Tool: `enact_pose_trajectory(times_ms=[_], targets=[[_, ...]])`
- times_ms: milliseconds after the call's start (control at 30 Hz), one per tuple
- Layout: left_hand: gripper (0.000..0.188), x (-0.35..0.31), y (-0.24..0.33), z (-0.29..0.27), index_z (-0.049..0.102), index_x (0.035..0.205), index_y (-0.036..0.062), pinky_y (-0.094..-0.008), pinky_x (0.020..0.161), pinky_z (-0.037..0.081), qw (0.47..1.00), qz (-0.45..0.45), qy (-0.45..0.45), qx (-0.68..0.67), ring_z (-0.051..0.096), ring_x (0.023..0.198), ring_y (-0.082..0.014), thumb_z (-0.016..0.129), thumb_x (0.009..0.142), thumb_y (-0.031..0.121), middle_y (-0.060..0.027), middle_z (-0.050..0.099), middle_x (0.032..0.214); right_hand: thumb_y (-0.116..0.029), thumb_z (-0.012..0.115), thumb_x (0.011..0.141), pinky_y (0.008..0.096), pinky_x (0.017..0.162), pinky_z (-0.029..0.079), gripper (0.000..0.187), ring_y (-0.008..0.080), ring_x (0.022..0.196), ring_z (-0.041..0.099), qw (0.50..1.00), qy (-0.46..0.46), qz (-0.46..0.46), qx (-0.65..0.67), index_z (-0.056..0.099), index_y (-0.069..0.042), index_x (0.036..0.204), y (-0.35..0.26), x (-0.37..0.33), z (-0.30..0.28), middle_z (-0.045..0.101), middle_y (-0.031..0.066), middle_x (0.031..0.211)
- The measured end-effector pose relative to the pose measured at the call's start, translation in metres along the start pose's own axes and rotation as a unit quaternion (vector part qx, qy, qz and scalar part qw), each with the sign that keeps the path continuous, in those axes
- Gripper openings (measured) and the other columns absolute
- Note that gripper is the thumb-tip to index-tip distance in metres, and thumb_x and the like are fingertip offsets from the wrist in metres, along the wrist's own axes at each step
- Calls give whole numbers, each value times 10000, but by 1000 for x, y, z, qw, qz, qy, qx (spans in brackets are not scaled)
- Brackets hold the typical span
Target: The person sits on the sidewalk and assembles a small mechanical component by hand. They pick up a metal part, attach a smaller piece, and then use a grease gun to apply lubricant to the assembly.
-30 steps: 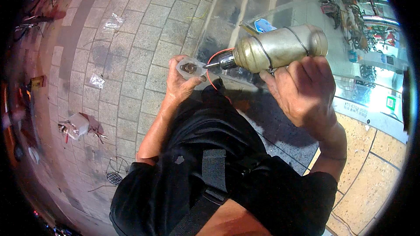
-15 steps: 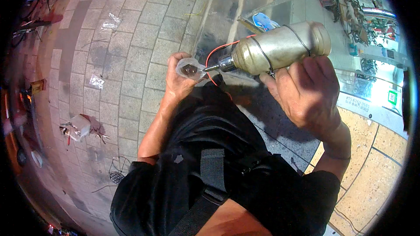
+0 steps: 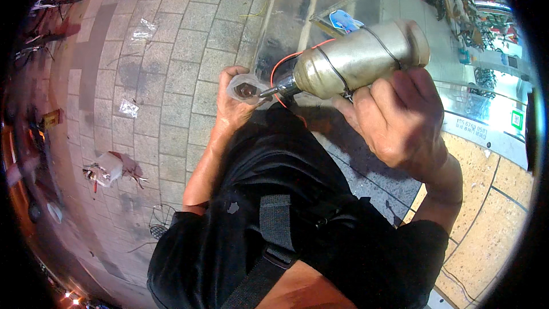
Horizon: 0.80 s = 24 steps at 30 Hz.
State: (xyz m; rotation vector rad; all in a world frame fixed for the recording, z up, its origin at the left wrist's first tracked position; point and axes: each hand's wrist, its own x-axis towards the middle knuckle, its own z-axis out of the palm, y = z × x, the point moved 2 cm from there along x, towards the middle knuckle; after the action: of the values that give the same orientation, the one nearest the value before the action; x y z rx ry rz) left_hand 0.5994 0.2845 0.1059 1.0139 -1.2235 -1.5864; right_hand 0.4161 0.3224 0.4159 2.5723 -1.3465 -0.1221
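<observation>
My left hand (image 3: 233,106) is closed around a translucent plastic cup (image 3: 237,81), seen from above with something dark inside. My right hand (image 3: 397,117) grips a large, dull silver-yellow bottle (image 3: 360,60) from below, near its base. Two dark bands go round the bottle, and my fingers lie close to the lower ends of these. Tilted nearly flat, the bottle points left, and the tip of its dark spout (image 3: 280,87) is at the cup's right rim. Whether liquid is flowing out I cannot tell.
An orange-red cord (image 3: 277,71) loops behind the spout. On the right stands a glass case (image 3: 400,6) with goods behind it. A white container (image 3: 107,169) with tools sits on the paving to the left. Bicycles (image 3: 48,3) are at the far left.
The spout has moved slightly left and down, its tip now further over the cup's rim. The bottle has shifted a little with it. Both hands keep their hold.
</observation>
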Motion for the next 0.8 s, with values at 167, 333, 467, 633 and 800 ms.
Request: enact_pose_trajectory(times_ms=[167, 333, 467, 633, 800], targets=[[792, 3, -14, 1, 471, 1267, 57, -290, 796, 545, 999, 31, 8, 37, 609, 961, -124, 963, 646, 81, -35, 563, 1115, -152, 891, 705, 403, 685, 460, 283, 269, 687, 543, 1000, 2, 8, -21, 674, -25, 835, 0, 4, -3, 499, 76, 726], [788, 3, -19, 1, 469, 1268, 61, -288, 807, 541, 994, 26, 9, 108, 603, 951, -126, 966, 656, 89, -36, 576, 1111, -159, 880, 727, 404, 680, 448, 268, 270, 677, 535, 999, 23, -4, -26, 675, -28, 839, 4, 10, 0, 492, 76, 719], [797, 4, -8, 6, 471, 1270, 65, -285, 807, 540, 990, 35, 3, 137, 598, 945, -123, 975, 654, 111, -28, 587, 1085, -220, 872, 742, 386, 642, 384, 320, 238, 661, 499, 998, 42, 0, -38, 586, -79, 719, 6, 10, 4, 444, 47, 682], [802, 4, -10, 5, 466, 1284, 57, -291, 811, 544, 992, 54, 4, 115, 601, 943, -130, 973, 667, 134, -36, 599, 1057, -249, 875, 755, 381, 633, 354, 398, 221, 649, 476, 997, 46, 1, -55, 508, -125, 661, 5, 13, 5, 414, 25, 662], [815, 5, -10, 7, 463, 1302, 50, -318, 834, 551, 996, 38, -6, 86, 608, 947, -146, 975, 687, 204, -44, 615, 1045, -260, 874, 769, 383, 641, 362, 401, 219, 642, 473, 996, 50, -7, -77, 504, -132, 684, 6, 15, 5, 408, 23, 666]])
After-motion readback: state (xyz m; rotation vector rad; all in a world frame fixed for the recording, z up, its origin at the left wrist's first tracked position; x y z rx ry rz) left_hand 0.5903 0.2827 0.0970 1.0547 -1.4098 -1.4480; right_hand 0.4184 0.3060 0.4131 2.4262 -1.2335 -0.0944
